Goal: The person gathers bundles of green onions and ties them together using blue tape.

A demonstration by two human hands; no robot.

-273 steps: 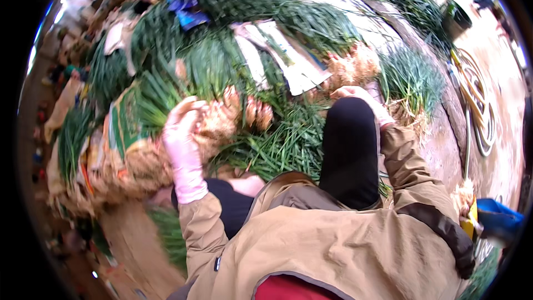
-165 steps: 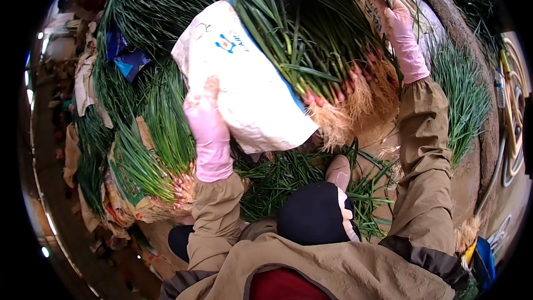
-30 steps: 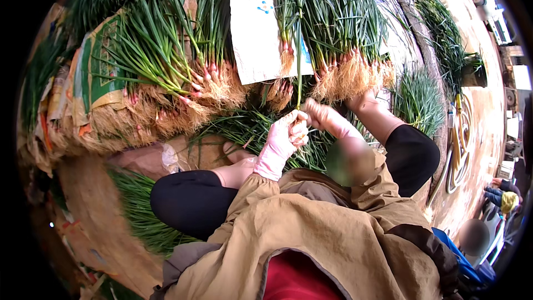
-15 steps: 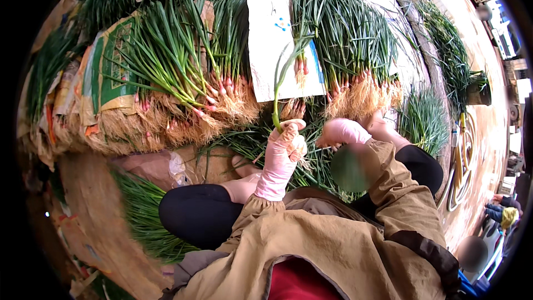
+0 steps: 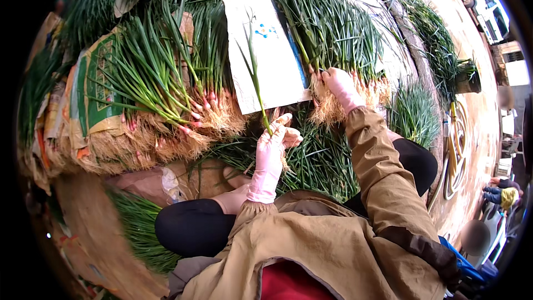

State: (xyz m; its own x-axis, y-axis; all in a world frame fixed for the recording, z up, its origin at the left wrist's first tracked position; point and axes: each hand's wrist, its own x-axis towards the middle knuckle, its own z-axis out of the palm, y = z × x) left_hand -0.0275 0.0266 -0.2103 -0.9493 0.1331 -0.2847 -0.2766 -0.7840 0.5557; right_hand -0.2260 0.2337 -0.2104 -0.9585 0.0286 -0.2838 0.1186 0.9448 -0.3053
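R hand (image 5: 340,84) has swung up & away from L hand (image 5: 272,141) since the last frame, arm now stretched fwd to the R onion pile (image 5: 355,39). Biggest thing's the L onion pile (image 5: 161,72), roots toward the person, then the R one, w/ a white sack (image 5: 237,66) btwn them. R hand's curled down at the stem bases, can't tell if it's got hold of any. L forearm's closer in, hand pinching 1 green onion (image 5: 256,80) low on its stalk, leaves over the sack.
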